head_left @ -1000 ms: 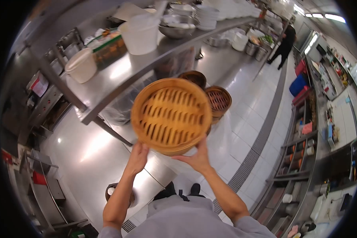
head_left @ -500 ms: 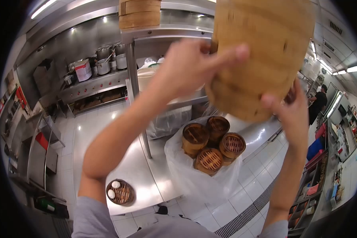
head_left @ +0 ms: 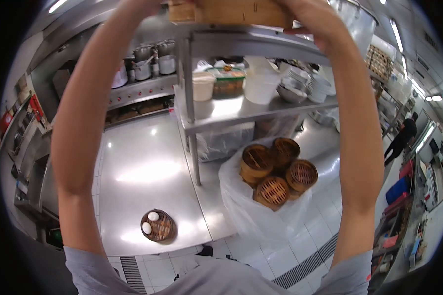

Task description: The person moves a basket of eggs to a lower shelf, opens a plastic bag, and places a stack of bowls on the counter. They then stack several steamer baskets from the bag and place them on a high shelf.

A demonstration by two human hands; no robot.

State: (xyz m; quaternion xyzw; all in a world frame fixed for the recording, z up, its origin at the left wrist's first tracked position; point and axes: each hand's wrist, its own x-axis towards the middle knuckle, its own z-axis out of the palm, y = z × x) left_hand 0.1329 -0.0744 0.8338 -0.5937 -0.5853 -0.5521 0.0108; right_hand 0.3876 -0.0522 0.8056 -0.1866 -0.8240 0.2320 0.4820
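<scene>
High on the upper shelf stands a stack of bamboo steamers [head_left: 243,13], mostly cut off by the top edge of the view. My right hand [head_left: 316,18] grips its right side, fingers curled near its base. Only part of my left hand [head_left: 150,6] shows, near another bamboo steamer [head_left: 182,12] on the left of the shelf; its fingers are out of view. Below, several dark bamboo steamers [head_left: 272,191] with slatted tops sit in a clear plastic bag [head_left: 261,223]. A small steamer basket [head_left: 160,230] holding two white buns [head_left: 153,216] rests on the steel counter.
The steel counter [head_left: 147,147] spans the left front. A shelf post [head_left: 193,108] rises beside it. On the middle shelf [head_left: 226,112] are a white tub [head_left: 203,86], a bucket [head_left: 261,86] and metal bowls [head_left: 293,93]. A person [head_left: 405,133] in black stands far right.
Both my arms have risen, and the steamer stack has moved up and left onto the upper shelf. My view has shifted, showing more of the middle shelf.
</scene>
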